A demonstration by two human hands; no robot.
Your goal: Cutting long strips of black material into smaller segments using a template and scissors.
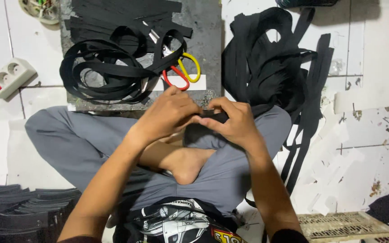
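Over the crossed legs, the left hand (169,114) and right hand (235,121) together pinched a black strap (214,116). Farther off, scissors (181,67) lay among coiled webbing (109,67) on a grey board (203,40).

Black strap (212,116) mostly covered by left hand (169,112) and right hand (232,121). Scissors (178,67) partly buried under coiled straps (113,67). Stacked black pieces (19,211) cut off at left and bottom edges. Crate (343,225) cropped at bottom.
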